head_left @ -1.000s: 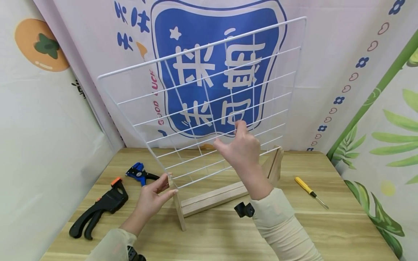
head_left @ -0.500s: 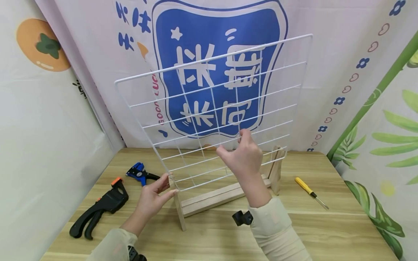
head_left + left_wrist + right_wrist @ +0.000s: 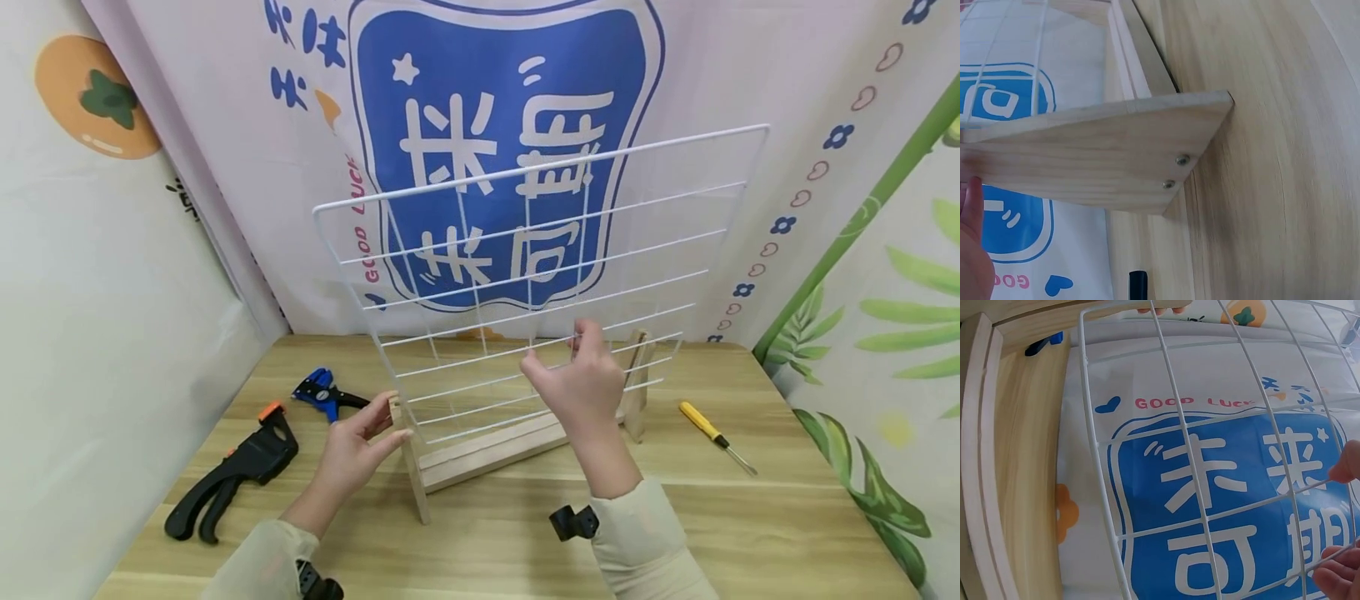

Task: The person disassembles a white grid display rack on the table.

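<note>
A white wire grid panel (image 3: 540, 167) stands tilted above a low wooden frame (image 3: 495, 457) on the table. My right hand (image 3: 581, 387) grips the grid near its lower middle; in the right wrist view the thumb and curled fingers (image 3: 1335, 575) are on its wires. My left hand (image 3: 352, 458) pinches the top of the frame's left side board (image 3: 416, 479), between thumb and fingers. Two screw heads (image 3: 1182, 160) show on that board's outer face in the left wrist view. The grid's lower edge lies between the two side boards, its right end overlapping the right side board (image 3: 637, 392).
Left of the frame lie a black clamp (image 3: 243, 471) with orange tips and a blue-and-black wire stripper (image 3: 322, 393). A yellow-handled screwdriver (image 3: 701, 422) lies at the right of the wooden table (image 3: 780, 533). A printed cloth (image 3: 690, 67) hangs behind.
The grid's top edge has come down and shifted right, with my right hand moving down and right along with it. My left hand keeps its hold on the side board.
</note>
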A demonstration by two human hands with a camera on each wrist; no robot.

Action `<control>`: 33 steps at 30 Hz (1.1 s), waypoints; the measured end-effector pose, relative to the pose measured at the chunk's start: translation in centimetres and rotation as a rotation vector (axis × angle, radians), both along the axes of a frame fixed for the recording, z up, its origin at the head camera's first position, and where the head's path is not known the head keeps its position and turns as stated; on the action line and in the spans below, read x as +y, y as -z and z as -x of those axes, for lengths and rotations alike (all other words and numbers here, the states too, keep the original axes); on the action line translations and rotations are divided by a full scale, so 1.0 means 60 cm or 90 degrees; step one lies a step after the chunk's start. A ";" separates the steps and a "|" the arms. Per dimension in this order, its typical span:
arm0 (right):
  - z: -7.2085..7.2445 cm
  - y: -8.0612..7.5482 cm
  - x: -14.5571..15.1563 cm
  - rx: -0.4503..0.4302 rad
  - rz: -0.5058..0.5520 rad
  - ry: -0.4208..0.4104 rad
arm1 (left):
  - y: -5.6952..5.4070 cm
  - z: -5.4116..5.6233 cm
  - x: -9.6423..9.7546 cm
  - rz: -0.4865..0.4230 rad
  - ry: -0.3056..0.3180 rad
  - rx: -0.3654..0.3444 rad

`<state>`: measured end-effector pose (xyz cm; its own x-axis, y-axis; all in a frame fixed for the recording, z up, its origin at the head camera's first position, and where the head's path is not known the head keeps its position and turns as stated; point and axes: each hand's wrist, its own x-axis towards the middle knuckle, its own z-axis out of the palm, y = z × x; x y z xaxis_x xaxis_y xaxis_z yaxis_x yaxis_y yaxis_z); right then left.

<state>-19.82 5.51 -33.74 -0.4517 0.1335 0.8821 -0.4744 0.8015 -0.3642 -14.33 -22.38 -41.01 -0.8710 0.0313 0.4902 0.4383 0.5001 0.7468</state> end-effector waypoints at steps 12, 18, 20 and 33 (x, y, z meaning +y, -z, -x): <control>-0.017 0.029 0.049 -0.026 0.040 -0.003 | -0.015 0.002 0.005 0.010 -0.043 -0.036; -0.025 0.054 0.076 -0.043 0.060 -0.003 | -0.012 -0.004 -0.004 0.017 -0.063 -0.073; -0.025 0.060 0.083 -0.046 0.056 -0.001 | -0.013 -0.006 -0.008 0.009 -0.068 -0.072; -0.029 0.099 0.113 -0.043 0.029 0.041 | -0.018 -0.019 -0.046 0.019 -0.142 -0.068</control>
<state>-18.05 12.27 -39.70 -0.4995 0.2032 0.8421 -0.3947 0.8120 -0.4300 -13.16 -25.14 -39.94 -0.9051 -0.1545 0.3961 0.2335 0.5978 0.7669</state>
